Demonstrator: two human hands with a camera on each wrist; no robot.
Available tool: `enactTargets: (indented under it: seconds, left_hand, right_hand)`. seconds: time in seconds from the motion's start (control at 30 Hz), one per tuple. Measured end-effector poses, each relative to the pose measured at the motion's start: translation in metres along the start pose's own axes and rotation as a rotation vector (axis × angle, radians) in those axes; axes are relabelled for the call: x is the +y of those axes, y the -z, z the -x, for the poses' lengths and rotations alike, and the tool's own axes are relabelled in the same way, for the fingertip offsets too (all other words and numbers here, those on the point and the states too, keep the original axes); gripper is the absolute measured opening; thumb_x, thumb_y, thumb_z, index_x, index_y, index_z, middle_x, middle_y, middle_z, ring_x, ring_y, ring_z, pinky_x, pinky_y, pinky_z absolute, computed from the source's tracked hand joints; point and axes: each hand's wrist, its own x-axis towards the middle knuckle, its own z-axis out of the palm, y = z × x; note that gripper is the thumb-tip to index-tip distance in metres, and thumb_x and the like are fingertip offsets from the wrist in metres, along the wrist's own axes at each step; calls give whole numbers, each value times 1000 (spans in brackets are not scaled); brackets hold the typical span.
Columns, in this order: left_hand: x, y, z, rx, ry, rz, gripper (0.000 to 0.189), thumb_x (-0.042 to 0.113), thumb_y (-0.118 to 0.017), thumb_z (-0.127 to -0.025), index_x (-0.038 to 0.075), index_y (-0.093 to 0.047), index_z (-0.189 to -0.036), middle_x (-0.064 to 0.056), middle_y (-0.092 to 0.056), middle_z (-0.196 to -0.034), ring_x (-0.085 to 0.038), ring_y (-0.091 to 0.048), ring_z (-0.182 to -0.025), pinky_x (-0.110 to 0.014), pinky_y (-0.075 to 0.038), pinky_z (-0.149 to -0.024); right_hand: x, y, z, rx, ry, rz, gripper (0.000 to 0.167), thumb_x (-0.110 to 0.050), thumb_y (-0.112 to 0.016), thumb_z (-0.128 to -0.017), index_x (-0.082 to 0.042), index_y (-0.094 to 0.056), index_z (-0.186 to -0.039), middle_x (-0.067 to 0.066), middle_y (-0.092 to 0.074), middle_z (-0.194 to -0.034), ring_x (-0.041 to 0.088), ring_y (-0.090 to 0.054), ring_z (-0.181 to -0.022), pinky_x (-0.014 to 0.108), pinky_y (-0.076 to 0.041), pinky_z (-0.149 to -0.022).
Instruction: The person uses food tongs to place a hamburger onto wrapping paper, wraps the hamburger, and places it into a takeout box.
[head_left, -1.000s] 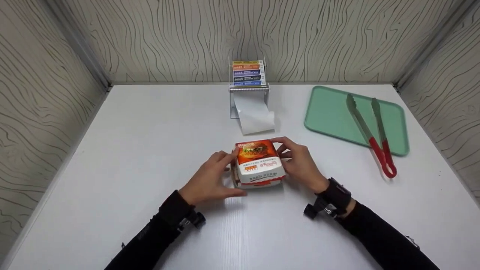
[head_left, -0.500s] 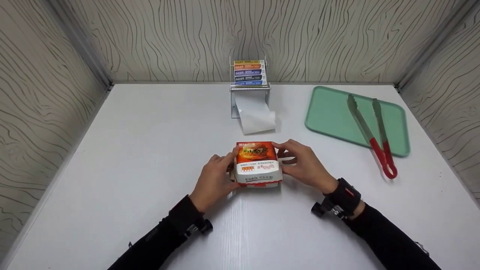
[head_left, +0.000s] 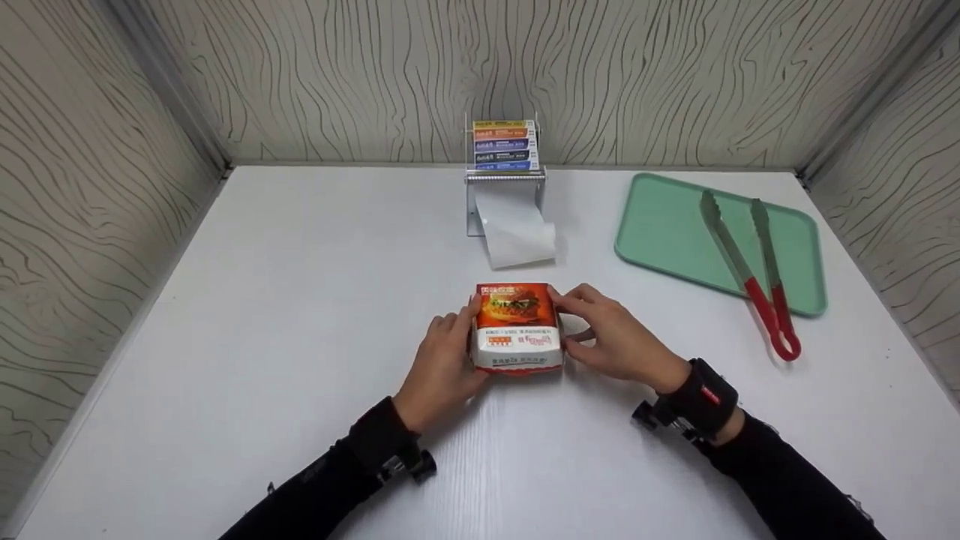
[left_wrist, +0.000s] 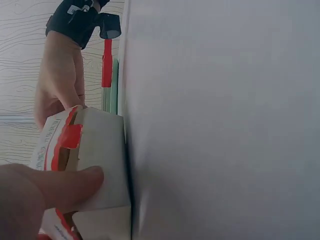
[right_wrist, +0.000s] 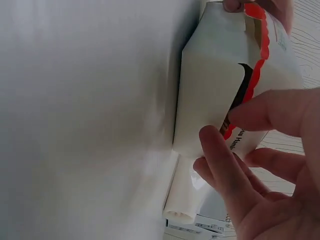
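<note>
A red and white burger box (head_left: pixel 517 337) with a burger picture on its lid sits on the white table, its lid down but a gap showing along the red scalloped seam. My left hand (head_left: pixel 442 367) grips its left side; the left wrist view shows the thumb (left_wrist: pixel 82 185) laid across the front below the seam. On the right side, my right hand (head_left: pixel 619 337) holds the box with a fingertip near the lid's back corner. In the right wrist view its thumb (right_wrist: pixel 265 111) presses at the seam, beside a dark slot in the side wall.
Behind the box stands a clear dispenser (head_left: pixel 506 150) of colourful label boxes, with a sheet of white paper (head_left: pixel 517 232) hanging from it. Red-handled tongs (head_left: pixel 772 300) lie across a green tray (head_left: pixel 660 217) at the back right. Patterned walls enclose the table's back and sides.
My left thumb has come in from beside the box onto its front. The box has turned slightly to sit squarer, and its lid sits lower. My right hand stays at its right side.
</note>
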Motion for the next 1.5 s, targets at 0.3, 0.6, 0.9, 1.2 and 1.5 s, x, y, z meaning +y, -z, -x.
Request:
enactTargets:
  seconds: [0.3, 0.6, 0.9, 1.2, 1.5]
  left_hand:
    - [-2, 0, -2, 9, -4, 27, 97, 15, -94, -74, 6, -41, -154, -16, -42, -146, -33, -53, -124, -46, -52, -102]
    - [0, 1, -1, -67, -26, -15, 95, 11, -87, -82, 1, -32, -159, -20, -56, -137, -34, -59, -122, -49, -51, -106]
    - [-2, 3, -3, -132, -82, -91, 89, 4, -76, -88, -2, -24, -160, -21, -25, -167, -33, -67, -111, -43, -57, -100]
    - [-14, 11, -9, -229, -65, -46, 100, 15, -80, -91, -5, -13, -163, -26, -18, -170, -40, -47, -142, -48, -43, -117]
    - [-17, 16, -12, -285, -78, -82, 102, 5, -78, -85, -6, -13, -163, -28, -23, -167, -40, -53, -136, -46, -43, -117]
  right_hand:
    - [-5, 6, 4, -168, -26, -68, 85, -2, -70, -89, 1, -27, -162, 17, -42, -148, 33, -61, -132, 42, -56, -101]
    - [-6, -4, 6, -138, 10, 76, 119, -33, -91, -81, -7, -13, -166, 13, -51, -142, 24, -60, -124, 45, -53, -105]
    - [-16, -17, 5, -30, -24, 195, 115, -21, -94, -77, -5, -21, -165, 18, -52, -145, 29, -68, -111, 42, -58, -96]
    - [-22, -22, 5, 17, -29, 278, 109, -12, -93, -73, 5, -28, -160, 19, -61, -128, 29, -68, -86, 42, -59, -83]
    - [-25, -24, 5, 83, -55, 256, 103, -2, -93, -71, 1, -38, -158, 15, -55, -125, 27, -68, -90, 38, -60, -82]
